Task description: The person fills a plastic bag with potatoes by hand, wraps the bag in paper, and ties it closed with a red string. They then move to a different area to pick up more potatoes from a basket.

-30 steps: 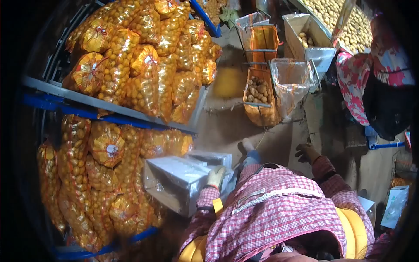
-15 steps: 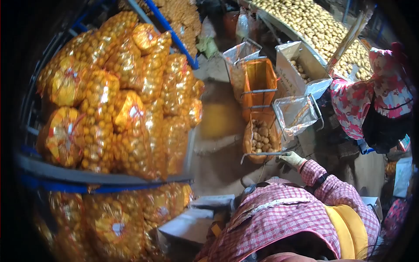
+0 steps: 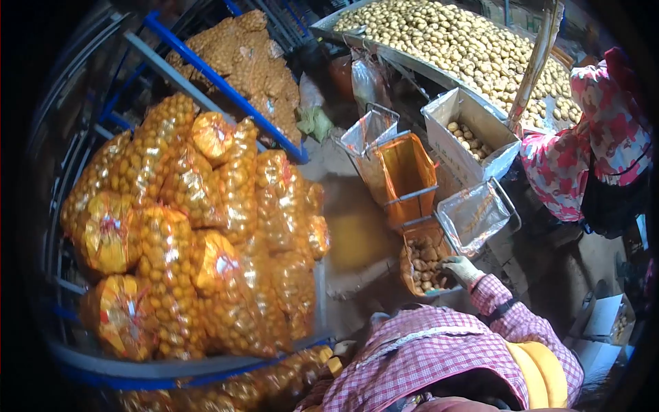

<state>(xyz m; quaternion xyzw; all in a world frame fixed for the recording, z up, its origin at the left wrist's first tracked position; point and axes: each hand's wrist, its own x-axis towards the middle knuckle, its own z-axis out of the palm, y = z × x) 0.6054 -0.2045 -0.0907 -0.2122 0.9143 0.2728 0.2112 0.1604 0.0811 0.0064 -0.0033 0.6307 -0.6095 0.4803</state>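
My right hand [image 3: 464, 270], in a pale glove with darker fingertips, reaches over the right side of an orange mesh bag [image 3: 408, 269] held open on a metal frame. Its fingers stretch out over the potatoes [image 3: 424, 257] inside, at or just above them; I see nothing held in them. The arm wears a pink checked sleeve with a dark band. My left hand is out of sight beside my torso. Behind this bag, a second orange bag [image 3: 410, 168] hangs open on its frame. A clear-lined frame [image 3: 472, 214] stands just right of the potato bag.
Full mesh potato sacks [image 3: 165, 268] fill a blue-and-grey cart at left. A white carton [image 3: 445, 147] with potatoes stands ahead, below a large potato-covered sorting table [image 3: 439, 48]. A co-worker in a patterned pink jacket [image 3: 556, 165] is at right. A wooden post [image 3: 535, 69] rises near the table.
My right hand has moved from beside the bag's front corner to over its potatoes. The view has shifted, so the carts and frames appear lower.
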